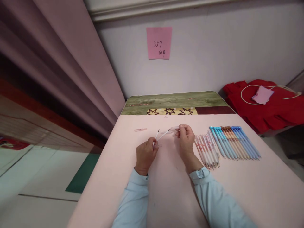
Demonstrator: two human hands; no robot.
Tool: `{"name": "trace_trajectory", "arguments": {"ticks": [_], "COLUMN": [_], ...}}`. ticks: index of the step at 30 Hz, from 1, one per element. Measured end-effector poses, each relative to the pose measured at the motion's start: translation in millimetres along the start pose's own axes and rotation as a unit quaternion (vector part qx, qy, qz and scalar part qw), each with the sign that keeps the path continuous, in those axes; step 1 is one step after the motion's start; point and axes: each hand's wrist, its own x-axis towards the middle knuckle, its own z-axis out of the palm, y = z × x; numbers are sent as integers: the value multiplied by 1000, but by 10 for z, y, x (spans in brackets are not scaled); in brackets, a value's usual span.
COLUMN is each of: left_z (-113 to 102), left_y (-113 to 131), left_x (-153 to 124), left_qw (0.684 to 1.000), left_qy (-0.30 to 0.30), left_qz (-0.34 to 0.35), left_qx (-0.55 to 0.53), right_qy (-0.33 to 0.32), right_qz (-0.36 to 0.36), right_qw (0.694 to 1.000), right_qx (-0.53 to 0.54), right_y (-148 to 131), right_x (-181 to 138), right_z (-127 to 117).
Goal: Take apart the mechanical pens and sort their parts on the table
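nearest, over the pale tabletop (171, 196), the left grip (145, 153) pinches 2 thin white rods (163, 135) by their near ends, dark tips pointing away. they look light, slim and springy, apt to bend or roll, so a gentle fingertip hold close to 1 end should suit. a little beyond, the right grip (185, 137) pinches a clear pinkish tube (175, 128), probably stiff, smooth plastic that could slip; mid-length seems surest. farther left, a similar clear piece (141, 129) lies flat.
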Motion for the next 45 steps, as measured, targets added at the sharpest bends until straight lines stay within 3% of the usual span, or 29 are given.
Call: {"name": "trace_trajectory", "arguments": {"ticks": [5, 9, 15, 18, 21, 24, 26, 28, 34, 40, 45], "left_z": [-36, -54, -41, -39, -39, -39, -42, -46, 0, 64, 29], "left_y": [13, 52, 75, 38, 16, 36, 58, 73, 26, -20, -26], "left_x": [-5, -4, 54, 79, 86, 80, 73, 66, 46, 35, 44], "left_qw": [998, 976, 859, 800, 767, 763, 771, 776, 748, 780, 777], "left_qy": [-4, 20, 104, 127, 145, 136, 121, 108, 64, 39, 47], "left_qz": [-15, -66, -186, -234, -250, -262, -260, -245, -207, -194, -193], "left_qx": [-57, -208, -466, -538, -573, -575, -568, -572, -627, -594, -598], "right_qy": [-1, 2, -91, -164, -256, -320, -330, -315, -220, -225, -193], "right_qz": [6, 10, 30, 58, 82, 93, 99, 105, 117, 94, 64], "right_qw": [1000, 1000, 995, 984, 963, 943, 939, 943, 967, 969, 979], "right_qx": [-8, 0, 23, 32, 22, 15, 14, 17, 59, 41, 15], "right_y": [1, -31, -154, -188, -175, -136, -116, -108, -116, -139, -158], "right_x": [12, 7, -74, -135, -185, -213, -214, -200, -139, -157, -143], "right_z": [-15, -19, 8, 32, 60, 81, 81, 69, 30, 30, 11]}}
